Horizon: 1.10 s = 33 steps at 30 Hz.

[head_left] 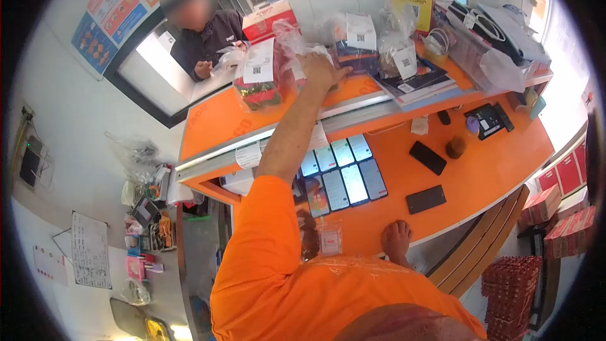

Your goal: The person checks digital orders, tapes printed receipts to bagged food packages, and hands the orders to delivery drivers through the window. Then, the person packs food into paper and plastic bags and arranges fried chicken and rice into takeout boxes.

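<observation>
My left hand (317, 71) reaches up to the raised orange shelf, its thumb stretched out to the right. Its fingers lie on a white plastic-wrapped parcel (298, 76), partly hidden. Left of it stands a red box in clear plastic (259, 88) with a paper label; right of it, a dark wrapped parcel (357, 41) with a QR label. On the lower counter, my right hand (396, 240) rests near the front edge, holding nothing I can see. Several lit phones (346, 178) lie in two rows, with two dark phones (428, 158) to their right.
Across the shelf a person in a dark jacket (211, 41) stands at the window opening. Bagged goods (398, 50), papers (420, 88) and a folder stack (486, 31) occupy the shelf's right side. A wooden bench (483, 240) and stacked red boxes (571, 233) stand at the right.
</observation>
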### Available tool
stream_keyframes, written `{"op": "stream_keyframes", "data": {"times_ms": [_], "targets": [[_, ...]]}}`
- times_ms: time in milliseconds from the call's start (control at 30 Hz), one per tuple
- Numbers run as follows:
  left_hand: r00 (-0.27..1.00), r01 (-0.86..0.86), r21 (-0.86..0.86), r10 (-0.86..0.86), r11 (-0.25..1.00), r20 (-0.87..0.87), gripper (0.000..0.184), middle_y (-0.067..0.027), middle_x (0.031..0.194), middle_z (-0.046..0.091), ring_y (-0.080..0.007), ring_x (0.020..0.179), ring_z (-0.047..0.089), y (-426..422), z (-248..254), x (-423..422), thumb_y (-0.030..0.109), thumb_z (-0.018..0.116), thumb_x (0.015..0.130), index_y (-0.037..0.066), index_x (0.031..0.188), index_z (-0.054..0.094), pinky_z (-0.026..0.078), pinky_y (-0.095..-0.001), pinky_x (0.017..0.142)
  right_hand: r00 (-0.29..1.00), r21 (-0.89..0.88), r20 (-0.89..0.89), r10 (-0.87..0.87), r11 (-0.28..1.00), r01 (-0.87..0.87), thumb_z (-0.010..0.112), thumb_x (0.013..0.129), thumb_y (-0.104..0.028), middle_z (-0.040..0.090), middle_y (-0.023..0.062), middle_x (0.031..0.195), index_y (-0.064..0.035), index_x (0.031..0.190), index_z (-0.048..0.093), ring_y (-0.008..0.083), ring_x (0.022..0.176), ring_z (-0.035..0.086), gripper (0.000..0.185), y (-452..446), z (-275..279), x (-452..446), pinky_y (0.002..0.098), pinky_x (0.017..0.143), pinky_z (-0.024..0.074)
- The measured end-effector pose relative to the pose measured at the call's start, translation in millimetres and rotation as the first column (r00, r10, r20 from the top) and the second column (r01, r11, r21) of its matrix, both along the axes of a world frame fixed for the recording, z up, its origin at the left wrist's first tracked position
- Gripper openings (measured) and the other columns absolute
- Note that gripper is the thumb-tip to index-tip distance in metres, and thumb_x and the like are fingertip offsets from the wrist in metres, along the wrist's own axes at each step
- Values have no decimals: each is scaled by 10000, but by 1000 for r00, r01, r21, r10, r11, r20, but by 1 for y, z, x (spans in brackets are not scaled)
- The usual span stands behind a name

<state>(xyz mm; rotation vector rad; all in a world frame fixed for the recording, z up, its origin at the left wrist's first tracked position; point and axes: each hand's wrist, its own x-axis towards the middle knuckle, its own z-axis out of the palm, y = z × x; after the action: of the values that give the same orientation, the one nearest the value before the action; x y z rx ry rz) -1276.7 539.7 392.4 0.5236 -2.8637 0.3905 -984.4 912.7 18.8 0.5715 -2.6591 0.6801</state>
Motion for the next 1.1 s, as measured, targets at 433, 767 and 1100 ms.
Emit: {"op": "stream_keyframes", "data": {"times_ms": [433,767,1100], "targets": [[949,230,160,-184,960,-255,744,-205,1334,509,-377,1314,425,-2,-20,51,508,672,813,-33,1302,521,411,-544,1030,997,48,78,19,999,-22,631,849,-205,584,145,1156,-59,1022,599,365,1185,526,229,-1,3,-8,540,938,411],[947,237,135,-197,962,-254,702,-187,1264,527,-390,1253,461,6,-11,60,421,745,745,-9,1258,532,461,-521,998,997,47,75,26,998,-29,645,854,-192,594,153,1104,-49,1023,622,368,1198,535,223,0,5,-10,536,951,414],[830,465,473,-183,748,-527,664,-152,1275,551,-320,1274,483,-47,54,64,275,818,687,101,1277,565,415,-471,1042,990,19,123,63,998,-65,654,840,-208,581,157,1155,-42,1043,615,375,1255,485,266,1,-5,-7,550,977,375]]}}
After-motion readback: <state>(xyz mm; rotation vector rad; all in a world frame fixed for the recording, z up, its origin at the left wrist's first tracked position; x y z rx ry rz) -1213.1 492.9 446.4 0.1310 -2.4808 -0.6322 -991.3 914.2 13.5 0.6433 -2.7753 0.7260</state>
